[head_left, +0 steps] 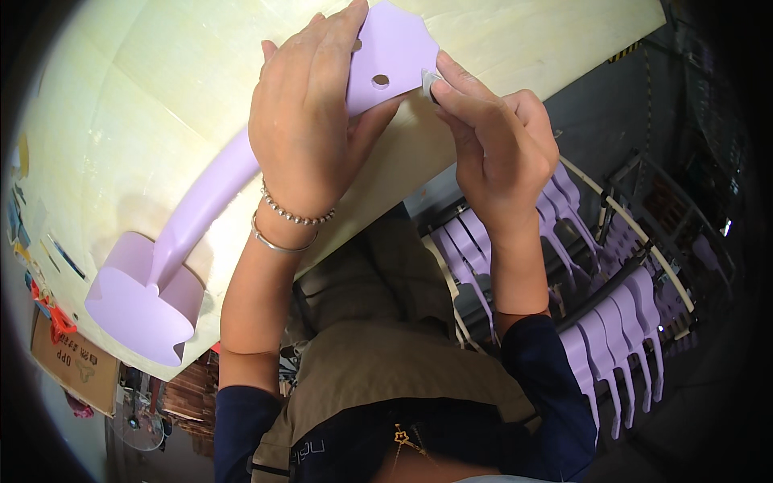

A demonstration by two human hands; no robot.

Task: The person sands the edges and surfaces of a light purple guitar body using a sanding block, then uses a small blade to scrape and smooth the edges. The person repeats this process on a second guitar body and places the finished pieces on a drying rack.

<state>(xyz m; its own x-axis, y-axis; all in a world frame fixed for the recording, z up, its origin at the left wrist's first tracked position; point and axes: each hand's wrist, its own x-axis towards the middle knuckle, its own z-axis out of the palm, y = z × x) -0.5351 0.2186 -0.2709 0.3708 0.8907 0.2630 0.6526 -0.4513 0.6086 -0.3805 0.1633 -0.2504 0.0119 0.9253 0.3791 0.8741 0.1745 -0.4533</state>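
A lilac part (203, 197) lies across the table, with a long curved arm, a broad notched end at the near left and a flat plate with holes at the far end. My left hand (310, 113) is closed round it near the plate, the thumb underneath and the fingers over the top. Pinched between the thumb and fingers of my right hand (503, 137) is a small grey folded piece (429, 84) that looks like sandpaper. It touches the plate's right edge. Part of the curved arm is hidden under my left hand.
The pale table (515, 40) ends in a slanting edge before me. Several similar lilac parts (616, 322) hang on a rack at the right. Beyond the table's left side are a cardboard box (76, 366) and red-handled scissors (58, 318) near small tools.
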